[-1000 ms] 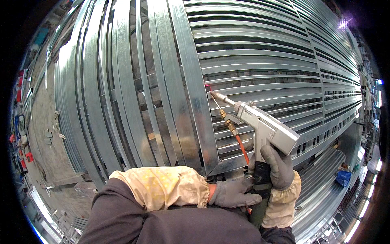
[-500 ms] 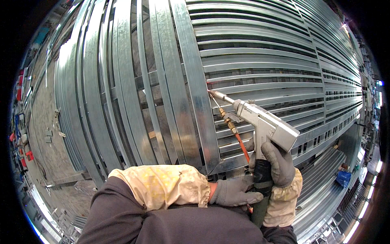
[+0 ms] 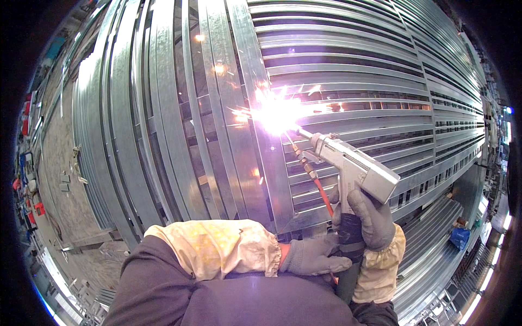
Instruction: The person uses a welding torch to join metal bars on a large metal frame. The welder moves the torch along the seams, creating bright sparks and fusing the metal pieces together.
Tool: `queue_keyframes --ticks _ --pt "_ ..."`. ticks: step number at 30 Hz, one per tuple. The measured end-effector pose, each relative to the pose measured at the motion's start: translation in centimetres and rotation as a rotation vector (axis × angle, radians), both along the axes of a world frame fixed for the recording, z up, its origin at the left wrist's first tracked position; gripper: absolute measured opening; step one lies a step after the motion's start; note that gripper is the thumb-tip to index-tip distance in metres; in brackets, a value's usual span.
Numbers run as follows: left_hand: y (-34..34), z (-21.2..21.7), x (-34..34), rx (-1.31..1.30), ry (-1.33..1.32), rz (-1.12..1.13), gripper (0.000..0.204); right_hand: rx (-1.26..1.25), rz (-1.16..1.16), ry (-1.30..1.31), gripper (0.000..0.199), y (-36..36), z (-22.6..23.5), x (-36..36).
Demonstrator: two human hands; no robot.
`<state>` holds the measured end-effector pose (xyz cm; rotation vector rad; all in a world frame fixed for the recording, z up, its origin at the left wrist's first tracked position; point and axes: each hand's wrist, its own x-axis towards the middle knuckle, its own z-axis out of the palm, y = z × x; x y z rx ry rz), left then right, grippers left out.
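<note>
My gloved right hand is wrapped round the grip of a silver handheld welding gun. Below it, my gloved left hand holds the thick dark cable that runs down from the grip. An orange wire-feed hose with a brass fitting lies along the gun's left side up to the nozzle. At the tip, a blinding white-violet arc throws sparks and hides the nozzle end and the joint. The arc burns where a long galvanized tube meets the crosswise bars.
Several long metal tubes lie side by side to the left, with gaps between them. Corrugated-looking metal lengths are stacked at the lower right, near a blue bag. Bare floor with scraps shows at far left.
A bright arc with flying sparks has appeared at the gun's tip, casting violet light over the tubes. Both hands and the gun have stayed almost in place.
</note>
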<state>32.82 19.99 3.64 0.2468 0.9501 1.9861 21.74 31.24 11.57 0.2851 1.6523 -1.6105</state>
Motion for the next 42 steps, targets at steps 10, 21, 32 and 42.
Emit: queue_keyframes --ticks 10,21,32,42 --pt "-0.8 1.0 -0.5 0.071 -0.063 0.029 0.038 0.024 -0.009 0.108 0.040 -0.5 -0.1 0.5" --pt "0.1 -0.2 0.6 0.020 0.045 0.115 0.046 0.020 0.012 0.124 0.041 -0.2 -0.3 0.6" --pt "0.5 -0.6 0.6 0.028 0.179 0.172 0.049 0.020 -0.002 0.092 0.041 -0.3 -0.2 0.9" --pt "0.1 -0.2 0.4 0.110 -0.002 0.028 0.045 0.004 -0.001 0.089 0.039 0.0 -0.2 1.1"
